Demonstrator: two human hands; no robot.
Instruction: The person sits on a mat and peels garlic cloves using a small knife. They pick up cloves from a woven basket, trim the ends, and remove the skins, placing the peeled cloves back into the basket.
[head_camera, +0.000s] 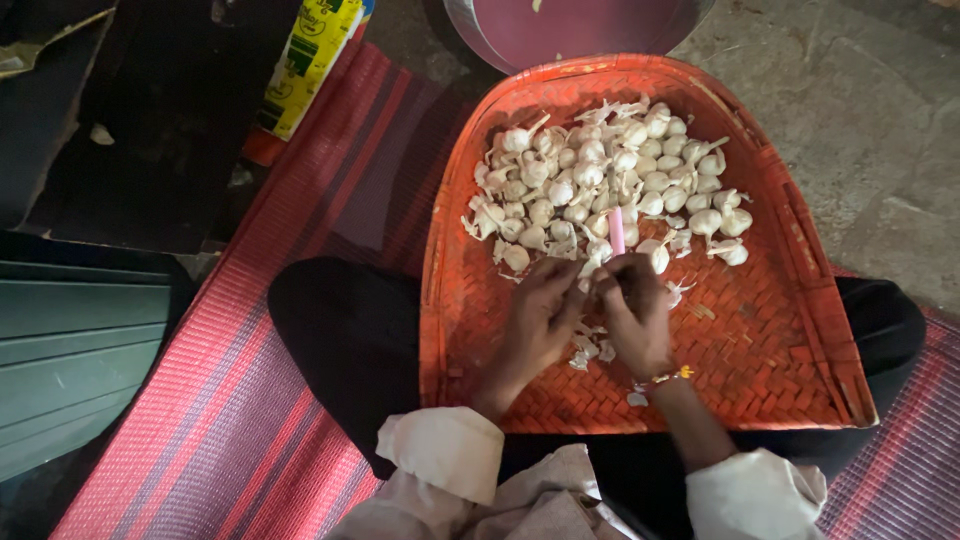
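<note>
step: I am peeling garlic over the orange tray (780, 370) | left hand (535, 325) pinching a clove (588, 285), right hand (632, 318) clamped on a pink knife (617, 230) | garlic pile (610, 185) at the tray's far end | next, I judge: steady grip, careful blade

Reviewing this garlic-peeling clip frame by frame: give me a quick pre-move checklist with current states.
1. Left hand over the woven orange tray, fingers at the work spot: ok.
2. Right hand holds the pink-handled tool, handle pointing away from the person: ok.
3. Garlic piece between the two hands: cannot tell, the fingers hide it.
4. Garlic pile lies on the tray's far half, just beyond the hands: ok.
5. Loose peels lie on the tray under the hands, none seen on the striped mat: ok.
6. Tray rests across the person's lap: ok.
</note>
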